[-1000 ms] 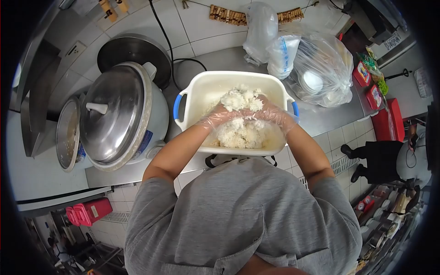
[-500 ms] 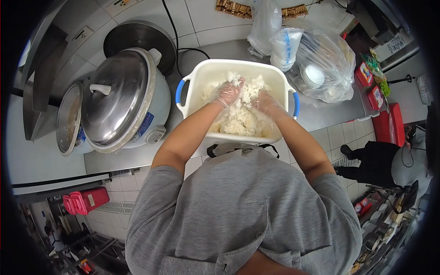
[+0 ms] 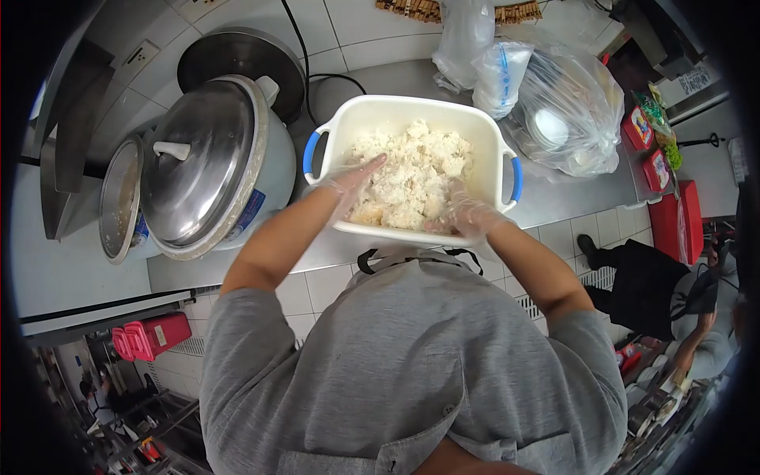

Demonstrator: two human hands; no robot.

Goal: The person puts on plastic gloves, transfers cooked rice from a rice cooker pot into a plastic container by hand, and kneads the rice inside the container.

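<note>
White rice (image 3: pixel 416 170) lies heaped in a white tub (image 3: pixel 427 104) with blue handles. My left hand (image 3: pixel 360 176), in a clear plastic glove, is at the left side of the heap, fingers stretched out and holding nothing. At the tub's right front corner, my right hand (image 3: pixel 463 212), also gloved, touches the edge of the rice. Its fingers are spread, with the lower ones partly hidden by rice and glove.
A large lidded cooker (image 3: pixel 202 162) and a second round vessel (image 3: pixel 120 202) stand left. Behind right are clear bags (image 3: pixel 566 119) and a wrapped white stack (image 3: pixel 503 75). Red containers (image 3: pixel 655 170) sit at the right. Another person (image 3: pixel 649 289) stands at the far right.
My hands have moved apart and down from the middle of the tub, letting go of the rice they were lifting. The other person at the right has shifted, an arm now showing.
</note>
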